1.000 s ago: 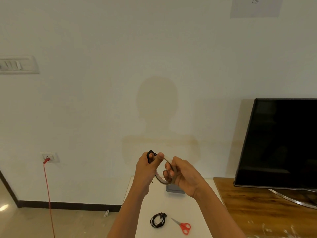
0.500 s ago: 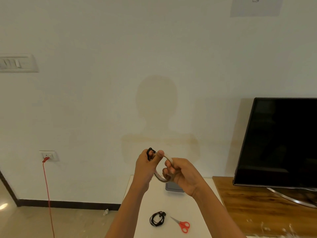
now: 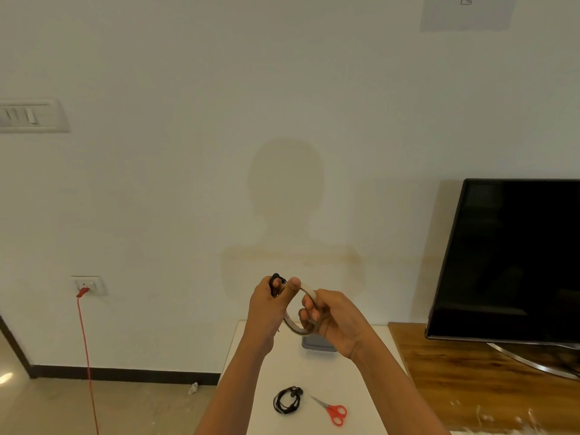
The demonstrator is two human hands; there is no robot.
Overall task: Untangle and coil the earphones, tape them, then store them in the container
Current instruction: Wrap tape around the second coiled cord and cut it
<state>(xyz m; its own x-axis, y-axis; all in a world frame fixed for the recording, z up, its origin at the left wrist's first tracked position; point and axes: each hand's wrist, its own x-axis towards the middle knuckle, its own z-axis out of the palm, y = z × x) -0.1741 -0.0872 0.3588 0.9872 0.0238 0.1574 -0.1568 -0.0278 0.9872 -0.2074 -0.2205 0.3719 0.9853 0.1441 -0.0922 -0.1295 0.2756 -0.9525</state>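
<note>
My left hand [image 3: 266, 309] is raised above the white table [image 3: 314, 378] and grips a black coil of earphones [image 3: 275, 281], thumb pressed on a strip of tape at the coil. Beside it, my right hand [image 3: 332, 318] holds a roll of clear tape [image 3: 293, 326] with fingers through its ring. A second black earphone coil [image 3: 287, 400] lies on the table near the front. A grey container [image 3: 317, 345] sits at the table's far end, partly hidden behind my hands.
Red-handled scissors [image 3: 334, 412] lie right of the coil on the table. A wooden stand [image 3: 470, 372] with a black TV [image 3: 514, 259] is at the right. A red cable [image 3: 86, 356] hangs from a wall socket at the left.
Both hands stay together at the same height with the tape roll and earphones; the right hand's fingers shifted slightly on the roll.
</note>
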